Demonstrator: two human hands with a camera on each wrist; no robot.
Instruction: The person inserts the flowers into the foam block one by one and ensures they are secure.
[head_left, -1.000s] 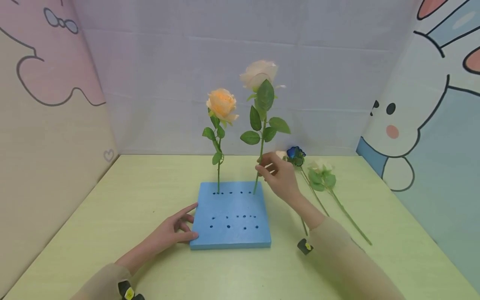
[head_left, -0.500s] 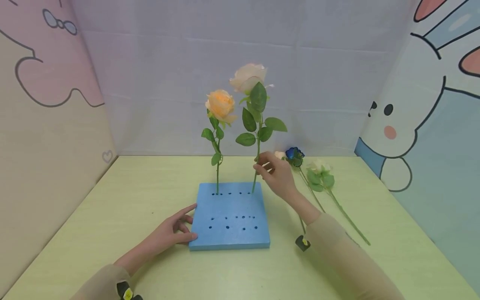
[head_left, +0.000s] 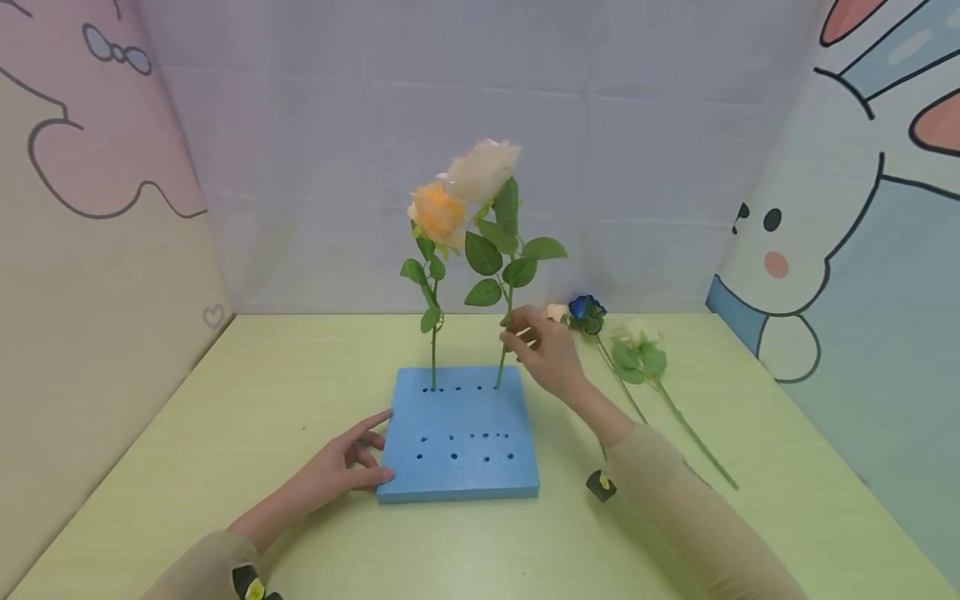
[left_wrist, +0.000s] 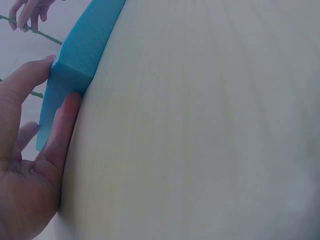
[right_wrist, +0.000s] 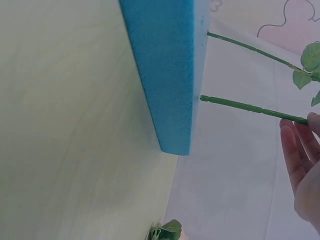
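Observation:
My right hand [head_left: 546, 350] pinches the green stem of a pale, whitish rose [head_left: 483, 171]. The rose leans left, its bloom overlapping a peach rose [head_left: 437, 212]. In the right wrist view the held stem [right_wrist: 235, 104] meets the top face of the blue foam board [right_wrist: 167, 75] at its lower end. Whether the tip has entered a hole I cannot tell. The peach rose stands upright in the back row of holes. Along the left side of the board [head_left: 461, 417], my left hand [head_left: 341, 467] rests with thumb and fingers extended against it.
Right of the board lie a blue rose [head_left: 587, 312], a pale rose with green leaves [head_left: 637, 354] and a partly hidden cream flower [head_left: 557, 312]. Several holes dot the board. The pale green table [head_left: 300, 375] meets a wall behind.
The pale rose's bloom has tilted left and down toward the peach rose. Its stem end has shifted slightly left to the back row's rightmost hole. My left hand stays on the board.

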